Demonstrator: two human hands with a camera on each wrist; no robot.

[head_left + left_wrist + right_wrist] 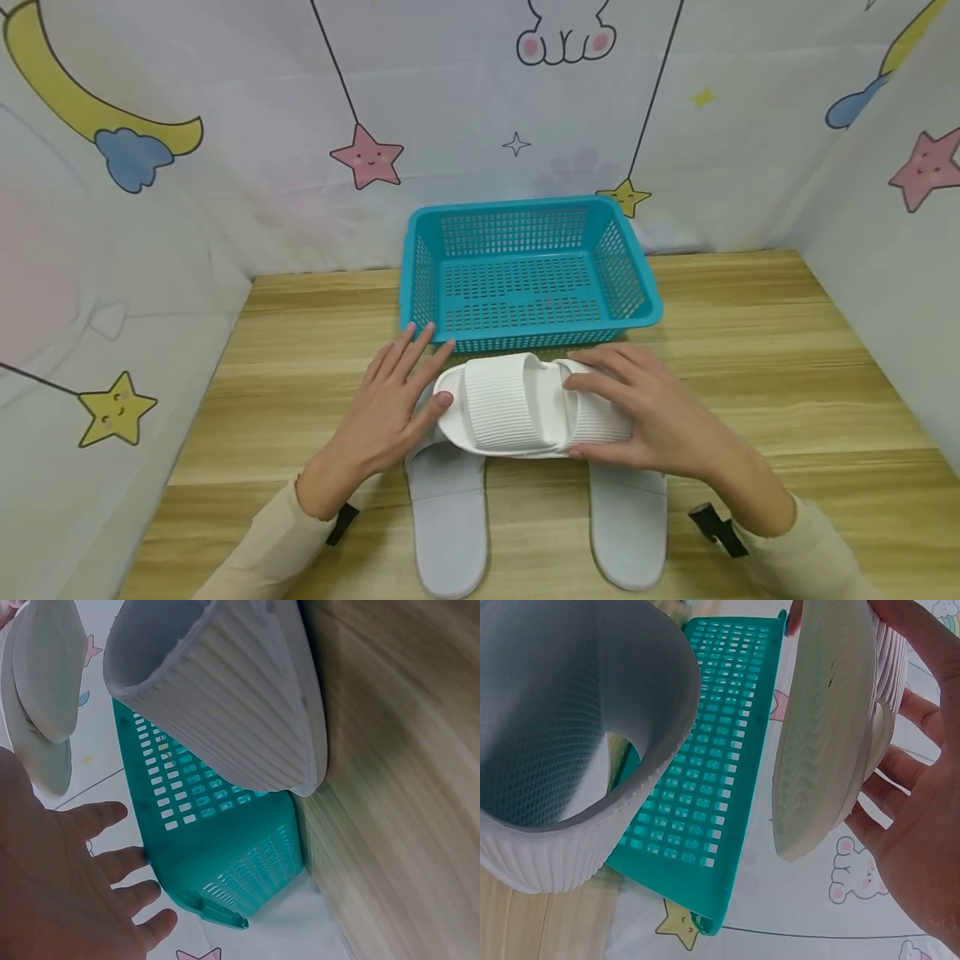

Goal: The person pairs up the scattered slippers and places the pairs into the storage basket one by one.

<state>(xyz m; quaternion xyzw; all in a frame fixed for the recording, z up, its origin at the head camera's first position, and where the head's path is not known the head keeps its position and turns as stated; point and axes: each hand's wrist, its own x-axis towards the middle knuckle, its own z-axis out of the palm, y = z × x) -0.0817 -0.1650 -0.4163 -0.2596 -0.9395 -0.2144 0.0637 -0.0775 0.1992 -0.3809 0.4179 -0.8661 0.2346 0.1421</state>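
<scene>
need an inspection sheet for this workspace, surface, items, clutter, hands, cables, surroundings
Surface: wood-grain table, its front edge out of view.
Job's things: white slippers, held together above the table; left gray slipper and right gray slipper standing apart on it; blue-green mesh basket behind them.
Clutter: nothing seen.
Left hand: fingers extended beside the white slippers; whether its thumb touches them is unclear.
Right hand: grips the white slippers.
Cables: nothing seen.
Surroundings: white cloth backdrop printed with stars and moons, behind and at both sides.
</scene>
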